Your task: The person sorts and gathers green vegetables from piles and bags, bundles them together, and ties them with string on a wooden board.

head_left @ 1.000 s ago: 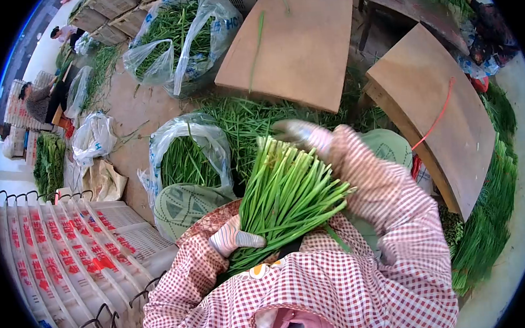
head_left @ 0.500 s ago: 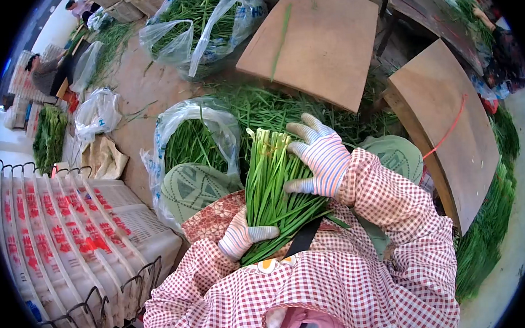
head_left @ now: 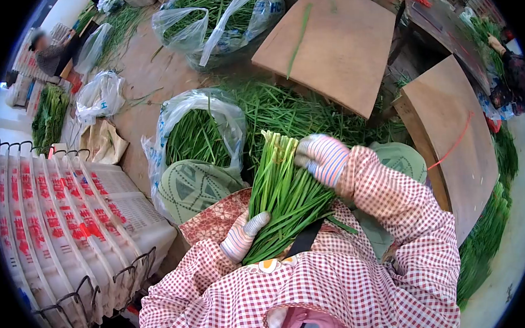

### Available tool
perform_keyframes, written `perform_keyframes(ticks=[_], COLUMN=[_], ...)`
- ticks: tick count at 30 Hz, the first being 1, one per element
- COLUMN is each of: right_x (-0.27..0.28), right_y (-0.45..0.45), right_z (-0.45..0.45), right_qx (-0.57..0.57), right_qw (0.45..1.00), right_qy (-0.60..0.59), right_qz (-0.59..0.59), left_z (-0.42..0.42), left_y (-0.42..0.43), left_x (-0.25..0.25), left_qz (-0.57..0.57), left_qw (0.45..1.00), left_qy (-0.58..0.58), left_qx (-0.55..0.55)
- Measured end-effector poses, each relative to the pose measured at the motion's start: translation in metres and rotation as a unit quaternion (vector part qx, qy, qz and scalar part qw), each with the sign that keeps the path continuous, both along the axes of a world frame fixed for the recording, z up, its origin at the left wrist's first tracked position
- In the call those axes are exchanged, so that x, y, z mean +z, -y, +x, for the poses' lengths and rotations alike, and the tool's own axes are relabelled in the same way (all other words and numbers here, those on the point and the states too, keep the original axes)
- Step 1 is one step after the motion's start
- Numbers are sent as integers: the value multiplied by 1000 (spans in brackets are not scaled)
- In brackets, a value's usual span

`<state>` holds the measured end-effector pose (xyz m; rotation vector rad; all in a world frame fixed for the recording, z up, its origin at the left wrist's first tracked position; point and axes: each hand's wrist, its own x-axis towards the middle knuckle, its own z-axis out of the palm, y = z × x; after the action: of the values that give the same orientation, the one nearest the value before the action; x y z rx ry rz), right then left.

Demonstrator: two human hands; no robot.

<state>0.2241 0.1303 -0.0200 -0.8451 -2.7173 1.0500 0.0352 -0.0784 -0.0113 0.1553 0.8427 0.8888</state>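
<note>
A bunch of garlic chives [head_left: 285, 192] lies across my lap, pale cut ends pointing away from me and green leaves toward my body. My left hand [head_left: 242, 236], in a striped glove, is wrapped round the leafy lower part, thumb on top. At the upper right side of the bunch, near the pale ends, my gloved right hand [head_left: 323, 158] has its fingers curled in against the stems. Its fingertips are partly hidden. Beyond the bunch, loose chives [head_left: 298, 111] are heaped on the floor.
An open plastic bag [head_left: 234, 115] of chives stands ahead-left, a fuller bag [head_left: 208, 39] farther off. Wooden boards [head_left: 333, 47] are ahead and right [head_left: 457, 136]. A white crate [head_left: 69, 215] with red lettering stands left. More chives [head_left: 486, 241] lie at right. A person [head_left: 52, 56] sits far left.
My right hand's spread fingers have curled in against the chives. The bunch has shifted slightly to the right, and my left hand still holds it. The view has tilted a little.
</note>
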Motion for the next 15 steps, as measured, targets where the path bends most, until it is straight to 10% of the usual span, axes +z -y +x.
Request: perform_keyframes(ticks=[4, 7, 11, 15], right_x=[8, 24, 49, 27], right_y=[-75, -70, -32, -17], right_z=[-1, 7, -21, -40], right_qx=[-187, -165, 48, 28], right_qw=[972, 976, 995, 990], right_qy=[134, -55, 85, 131], right_qz=[45, 130, -9, -44], left_z=[1, 5, -2, 1], left_y=[1, 3, 2, 2], left_x=[0, -3, -11, -9], left_qz=[12, -1, -3, -10], left_qw=[1000, 997, 1000, 998], left_qy=[-18, -51, -10, -31], left_qx=[15, 52, 28, 59])
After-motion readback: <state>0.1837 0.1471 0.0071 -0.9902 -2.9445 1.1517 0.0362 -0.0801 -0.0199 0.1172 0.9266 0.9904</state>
